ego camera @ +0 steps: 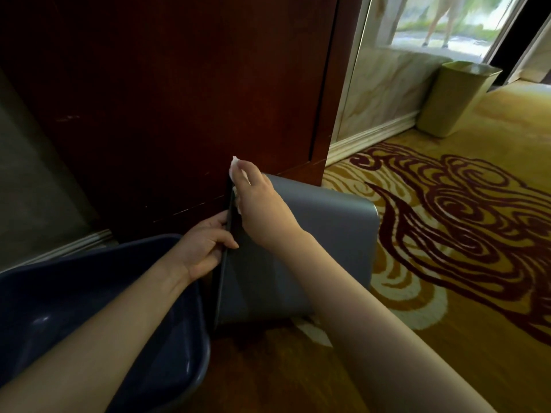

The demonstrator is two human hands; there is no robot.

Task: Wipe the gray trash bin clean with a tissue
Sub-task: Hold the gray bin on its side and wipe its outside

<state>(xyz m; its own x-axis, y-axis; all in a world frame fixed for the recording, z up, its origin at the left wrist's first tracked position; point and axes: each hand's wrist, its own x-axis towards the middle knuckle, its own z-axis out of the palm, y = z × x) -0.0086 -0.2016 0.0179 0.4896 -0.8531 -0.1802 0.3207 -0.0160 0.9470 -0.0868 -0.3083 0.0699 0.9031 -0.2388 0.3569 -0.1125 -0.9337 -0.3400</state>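
The gray trash bin lies tipped on its side on the carpet, its rim facing left. My left hand grips the dark rim near its middle. My right hand rests on the bin's upper side and presses a white tissue against the top end of the rim. Only a small part of the tissue shows past my fingers.
A dark blue plastic tub sits at the lower left, under my left forearm. A dark wooden cabinet stands right behind the bin. An olive-green waste bin stands by the wall at the far right. Patterned yellow carpet covers the floor.
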